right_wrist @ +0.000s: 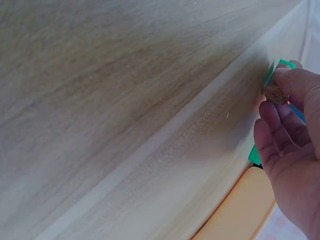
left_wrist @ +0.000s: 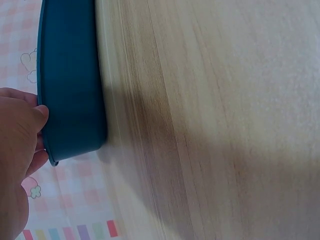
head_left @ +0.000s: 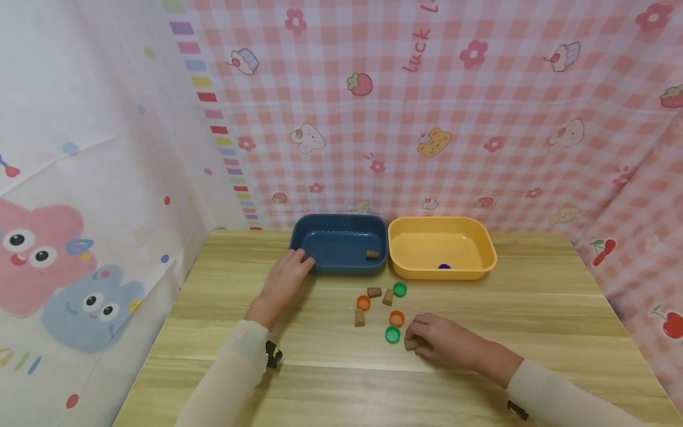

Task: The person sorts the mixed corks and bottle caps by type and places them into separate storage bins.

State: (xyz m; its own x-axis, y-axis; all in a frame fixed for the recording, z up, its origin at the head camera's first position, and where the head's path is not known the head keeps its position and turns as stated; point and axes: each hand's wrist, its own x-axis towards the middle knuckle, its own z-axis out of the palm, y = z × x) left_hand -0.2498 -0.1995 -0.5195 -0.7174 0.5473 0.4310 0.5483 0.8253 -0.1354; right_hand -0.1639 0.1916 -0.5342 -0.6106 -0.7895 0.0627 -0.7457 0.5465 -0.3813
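My left hand grips the near left rim of the dark blue tray, thumb on its outer wall and fingers over the edge in the left wrist view. One cork lies inside that tray. Nearer the front, my right hand pinches a cork between thumb and fingers, at the tabletop. Just left of it are a green cap and an orange cap. Three more corks, one of them upright-looking, lie among another orange cap and another green cap.
A yellow tray stands against the blue one on the right, with a dark blue cap in it. Both trays sit at the back of the wooden table, before a pink checked cloth.
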